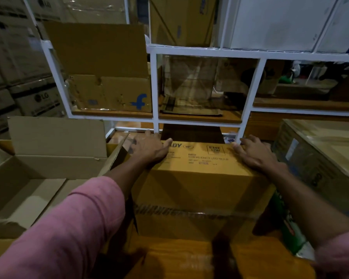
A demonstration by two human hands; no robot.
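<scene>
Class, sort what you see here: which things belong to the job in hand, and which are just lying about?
In the job: LED bulb carton, left hand, right hand, both resting on its top.
Lying about: open carton, blue-logo box, LG cartons, wrapped box.

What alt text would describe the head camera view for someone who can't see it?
A person's left hand and right hand rest on the far top corners of a taped cardboard carton before a white shelf rack; an open box sits left.
</scene>
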